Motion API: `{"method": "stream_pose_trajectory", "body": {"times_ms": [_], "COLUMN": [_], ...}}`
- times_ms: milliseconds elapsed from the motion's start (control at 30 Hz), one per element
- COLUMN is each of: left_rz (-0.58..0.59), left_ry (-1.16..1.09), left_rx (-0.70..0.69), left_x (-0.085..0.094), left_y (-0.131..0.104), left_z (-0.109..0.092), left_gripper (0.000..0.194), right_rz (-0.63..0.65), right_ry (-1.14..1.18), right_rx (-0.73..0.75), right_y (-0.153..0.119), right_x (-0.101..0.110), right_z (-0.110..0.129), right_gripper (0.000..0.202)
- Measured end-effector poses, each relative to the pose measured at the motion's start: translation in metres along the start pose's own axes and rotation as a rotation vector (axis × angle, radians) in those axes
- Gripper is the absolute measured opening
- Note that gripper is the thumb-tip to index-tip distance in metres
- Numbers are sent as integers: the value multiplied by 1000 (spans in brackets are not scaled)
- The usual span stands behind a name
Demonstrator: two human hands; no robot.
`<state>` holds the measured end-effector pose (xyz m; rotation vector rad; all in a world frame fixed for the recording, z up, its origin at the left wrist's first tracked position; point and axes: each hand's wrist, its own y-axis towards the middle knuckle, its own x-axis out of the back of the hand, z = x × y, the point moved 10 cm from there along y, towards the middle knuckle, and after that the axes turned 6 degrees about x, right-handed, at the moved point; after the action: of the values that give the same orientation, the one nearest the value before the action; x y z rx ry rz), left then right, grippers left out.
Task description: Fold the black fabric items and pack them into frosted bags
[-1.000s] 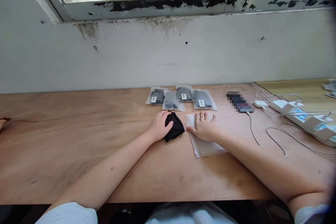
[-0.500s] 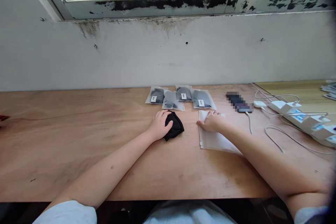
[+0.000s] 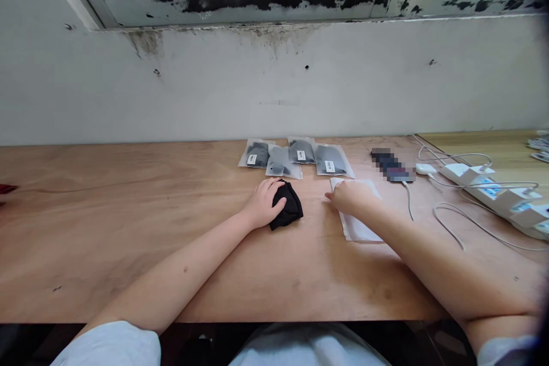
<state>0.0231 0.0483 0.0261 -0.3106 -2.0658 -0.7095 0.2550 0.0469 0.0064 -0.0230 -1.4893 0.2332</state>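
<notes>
My left hand (image 3: 262, 204) rests on a small folded black cloth item (image 3: 288, 206), its thumb over the near side and its fingers curled along the far edge. To the right, my right hand (image 3: 349, 197) is closed at the upper left edge of a flat, frosted zip bag (image 3: 358, 230). The hand and forearm cover much of that bag, and the fingertips are partly hidden. Just beyond both hands lie several frosted bags with dark contents, among them a labelled bag (image 3: 330, 160) and a bag with no label showing (image 3: 283, 162).
A phone (image 3: 392, 167) with a white cable lies right of the bags. Farther right, a white power strip (image 3: 493, 194) carries chargers and loose cables (image 3: 450, 226). The wooden table (image 3: 128, 206) meets a white wall (image 3: 214, 86) under a window. Something red (image 3: 7, 189) shows at the left edge.
The frosted zip bag has shifted and turned under my right hand, its left edge now farther right. My right fingers are more curled. My left hand stays on the black cloth item.
</notes>
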Motion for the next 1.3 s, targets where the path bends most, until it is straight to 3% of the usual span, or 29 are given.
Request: {"method": "stream_pose_trajectory", "body": {"times_ms": [100,267,367,467,567,667,767,867,1000,1067,1233,1300], "left_rz": [-16,-108,-51,59,142,230,330,325,62,4,298,329], "left_ry": [48,172,196,195,142,9,-140,-238,-227,-219,-293,-299], "left_rx": [-11,-23,-45,-104,-192,-315,-396,-365,-147,-48,-114,-130], "left_x": [4,20,18,6,-3,-4,-1,2,13,17,3,4], "left_y": [-2,-10,-15,-18,-20,-24,-30,-27,-12,-7,-12,-14], "left_z": [-5,-23,-33,-40,-46,-53,-58,-52,-23,-9,-20,-25], "left_gripper": [43,43,53,70,75,61,59,67,68,65,73,75], "right_rz": [111,166,8,-221,-338,-432,-506,-468,-403,-425,-494,-508], "right_ry": [-182,-227,-227,-175,-73,66,203,287,344,369,430,439], "right_rx": [-14,-81,-86,154,436,577,652,734,736,715,747,793], "right_y": [-5,-7,-5,-5,-8,-10,-12,-16,-16,-15,-18,-23], "right_x": [-7,-8,6,21,20,17,17,15,13,14,19,22], "right_z": [10,9,14,45,75,85,83,84,82,79,75,77], "right_gripper": [35,37,38,42,30,25,42,57,58,53,50,55]}}
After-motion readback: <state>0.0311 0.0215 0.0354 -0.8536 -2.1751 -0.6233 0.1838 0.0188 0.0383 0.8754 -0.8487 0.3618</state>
